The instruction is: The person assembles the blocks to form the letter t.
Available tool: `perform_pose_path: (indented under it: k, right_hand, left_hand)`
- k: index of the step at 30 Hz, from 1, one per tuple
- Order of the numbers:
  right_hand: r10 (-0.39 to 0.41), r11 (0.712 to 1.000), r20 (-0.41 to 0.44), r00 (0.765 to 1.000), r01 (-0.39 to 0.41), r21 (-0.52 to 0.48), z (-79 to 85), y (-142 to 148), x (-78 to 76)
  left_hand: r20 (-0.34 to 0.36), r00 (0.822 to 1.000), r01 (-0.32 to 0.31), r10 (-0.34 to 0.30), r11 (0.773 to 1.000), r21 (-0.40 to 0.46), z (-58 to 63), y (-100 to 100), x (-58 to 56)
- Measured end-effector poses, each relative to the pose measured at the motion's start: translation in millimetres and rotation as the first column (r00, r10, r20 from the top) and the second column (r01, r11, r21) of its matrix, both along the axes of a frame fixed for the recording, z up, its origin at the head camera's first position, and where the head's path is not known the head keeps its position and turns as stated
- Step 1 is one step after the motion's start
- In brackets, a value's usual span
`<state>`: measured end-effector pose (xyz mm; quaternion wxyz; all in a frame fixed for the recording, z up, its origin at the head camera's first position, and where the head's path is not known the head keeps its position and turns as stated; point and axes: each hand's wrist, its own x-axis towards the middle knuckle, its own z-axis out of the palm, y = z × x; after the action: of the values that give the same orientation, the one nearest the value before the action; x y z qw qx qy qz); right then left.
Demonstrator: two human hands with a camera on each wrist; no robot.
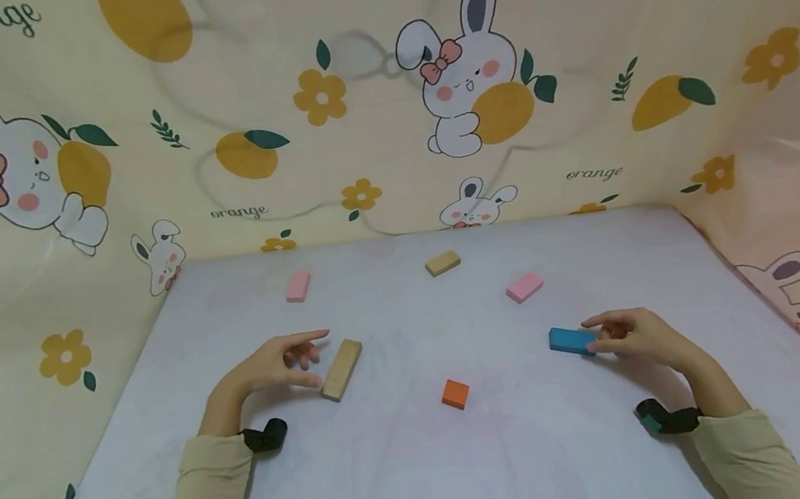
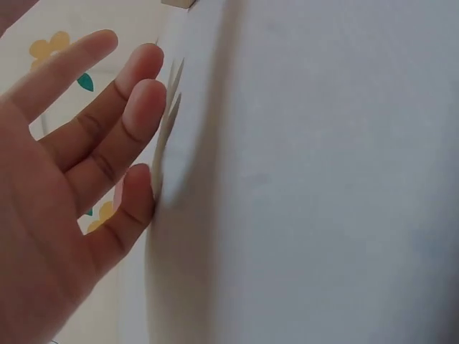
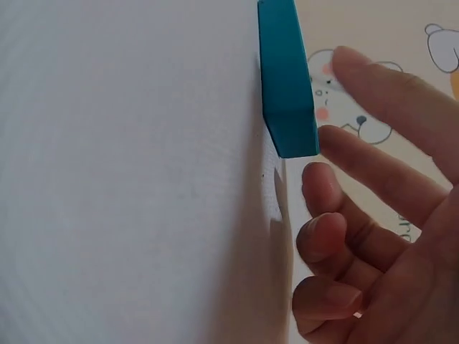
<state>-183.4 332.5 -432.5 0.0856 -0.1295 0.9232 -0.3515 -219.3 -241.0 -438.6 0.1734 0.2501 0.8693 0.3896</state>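
Observation:
In the head view my left hand (image 1: pixel 278 366) hovers over the table beside a long bare-wood block (image 1: pixel 342 370). Its index finger points straight ahead, the other fingers bend loosely, and the thumb tip is right by the block's near end. The left wrist view shows nothing within these fingers (image 2: pixel 145 107). My right hand (image 1: pixel 635 335) is at the right end of a blue block (image 1: pixel 570 341), thumb and index finger spread about that end. In the right wrist view the blue block (image 3: pixel 287 75) lies at the fingertips (image 3: pixel 320 186), and no finger is curled round it.
An orange square block (image 1: pixel 455 393) lies between the hands. Farther back are a pink block (image 1: pixel 298 287), a short bare-wood block (image 1: pixel 442 262) and another pink block (image 1: pixel 525 287). A printed cloth (image 1: pixel 386 135) with rabbits and oranges rises behind the white table (image 1: pixel 413 481).

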Motion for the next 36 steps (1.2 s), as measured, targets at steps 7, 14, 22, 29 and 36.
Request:
perform_pose_path:
  k: [7, 14, 22, 29, 36]
  right_hand:
    - [0.038, 0.999, 0.034, 0.999, -0.037, -0.010, -2.2, 2.6, -0.2]
    - [0.030, 0.999, 0.055, 0.998, -0.030, -0.013, -1.5, 0.8, -0.1]
    - [-0.045, 0.999, 0.105, 0.993, 0.045, -0.001, -0.2, -3.8, -1.4]
    - [-0.070, 0.997, 0.144, 0.987, 0.073, -0.013, 0.0, -3.2, -1.9]
    - [-0.076, 0.997, 0.159, 0.984, 0.080, -0.021, -0.8, -2.4, -0.9]
  left_hand:
    - [0.016, 0.996, 0.083, -0.082, 0.996, -0.013, -0.7, 7.8, -5.6]
    - [0.026, 0.993, 0.115, -0.115, 0.993, -0.025, -1.2, 12.8, -6.3]
    - [0.031, 0.992, 0.127, -0.125, 0.989, -0.069, 0.1, 17.4, -5.2]
    - [0.034, 0.991, 0.129, -0.126, 0.983, -0.130, 0.0, 21.3, -6.5]
    - [0.039, 0.990, 0.140, -0.135, 0.978, -0.154, -1.5, 23.0, -9.2]
